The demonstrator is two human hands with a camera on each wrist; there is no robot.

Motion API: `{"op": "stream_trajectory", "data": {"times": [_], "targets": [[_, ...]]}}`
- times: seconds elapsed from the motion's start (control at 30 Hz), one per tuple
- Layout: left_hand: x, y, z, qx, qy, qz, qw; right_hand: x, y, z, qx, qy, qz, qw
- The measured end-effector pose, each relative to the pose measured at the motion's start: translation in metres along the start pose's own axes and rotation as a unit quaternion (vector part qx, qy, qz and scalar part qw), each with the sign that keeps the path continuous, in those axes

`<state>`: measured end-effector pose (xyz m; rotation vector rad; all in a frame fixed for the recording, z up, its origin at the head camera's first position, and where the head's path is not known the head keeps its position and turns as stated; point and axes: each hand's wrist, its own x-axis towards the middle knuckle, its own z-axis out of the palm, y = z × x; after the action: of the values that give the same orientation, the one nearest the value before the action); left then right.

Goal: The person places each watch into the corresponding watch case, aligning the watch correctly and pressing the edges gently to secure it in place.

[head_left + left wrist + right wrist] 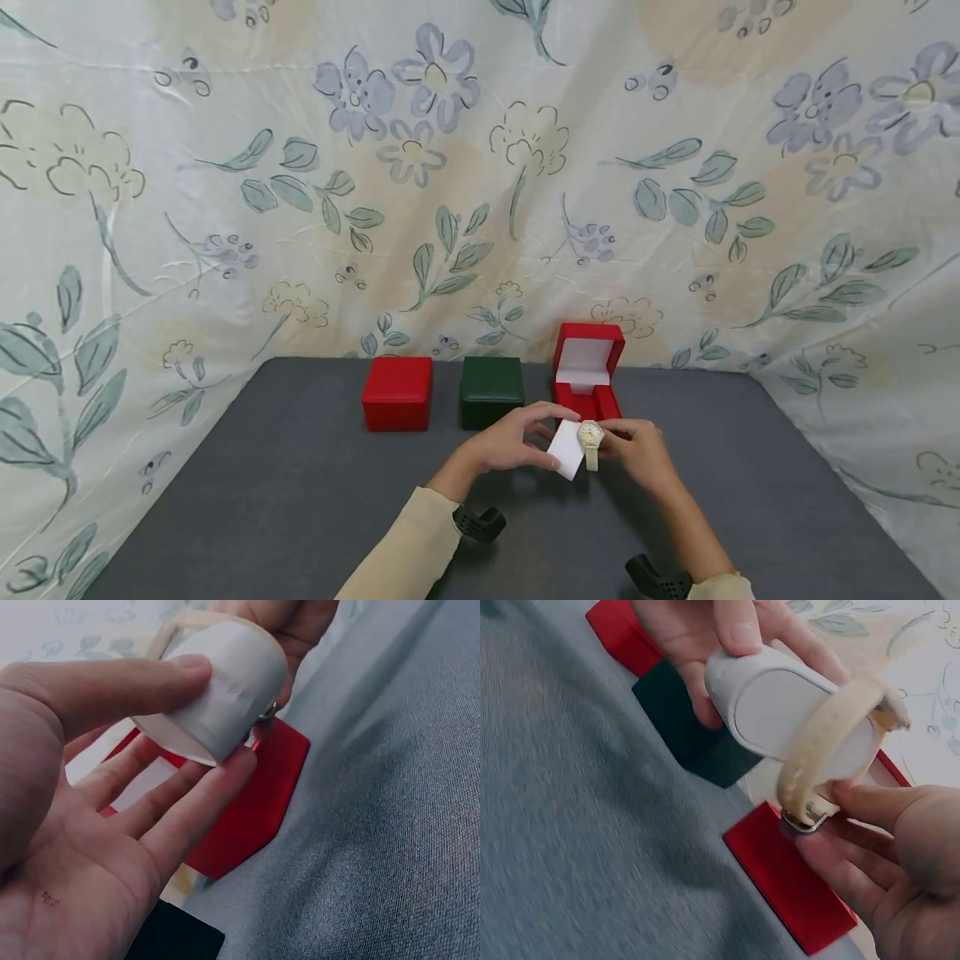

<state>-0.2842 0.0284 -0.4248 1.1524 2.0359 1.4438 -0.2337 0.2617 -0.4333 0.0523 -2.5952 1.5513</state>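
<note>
Both hands meet over the grey table, just in front of an open red box with a white lining. My left hand grips a white watch cushion between thumb and fingers. A cream-strapped watch is wrapped round the cushion. My right hand pinches the strap at its metal buckle. The watch dial faces up in the head view.
A closed red box and a closed dark green box stand in a row left of the open box, near the table's back edge. Floral cloth hangs behind and at both sides.
</note>
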Motion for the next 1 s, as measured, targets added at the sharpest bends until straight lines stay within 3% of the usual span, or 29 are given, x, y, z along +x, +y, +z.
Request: {"op": "stream_trajectory", "data": {"times": [0.13,0.23,0.43,0.5,0.6,0.73,0.83,1.0], "targets": [[0.001,0.000,0.002,-0.013,-0.011,-0.004,0.9999,-0.001,0.000,0.004,-0.032,-0.008,-0.010,0.9994],[0.000,0.000,0.002,-0.002,0.001,-0.016,0.9999,-0.001,0.000,0.004,-0.052,-0.037,-0.044,0.9970],[-0.001,0.001,0.002,0.010,0.017,-0.035,0.9992,0.000,-0.001,0.002,-0.022,-0.105,-0.112,0.9879],[-0.002,0.002,0.002,0.012,0.030,-0.038,0.9988,0.000,-0.003,0.003,-0.004,-0.108,-0.103,0.9888],[-0.002,0.004,0.002,0.006,0.065,-0.046,0.9968,0.000,-0.005,0.005,0.043,-0.108,-0.054,0.9918],[-0.002,0.004,0.002,-0.029,0.109,-0.054,0.9922,0.000,-0.007,0.008,0.140,-0.105,0.001,0.9846],[-0.001,0.004,0.001,-0.063,0.134,-0.051,0.9877,0.000,-0.008,0.011,0.177,-0.093,-0.009,0.9797],[0.001,0.002,-0.002,-0.102,0.173,-0.043,0.9786,-0.001,-0.012,0.016,0.146,-0.043,-0.044,0.9873]]}}
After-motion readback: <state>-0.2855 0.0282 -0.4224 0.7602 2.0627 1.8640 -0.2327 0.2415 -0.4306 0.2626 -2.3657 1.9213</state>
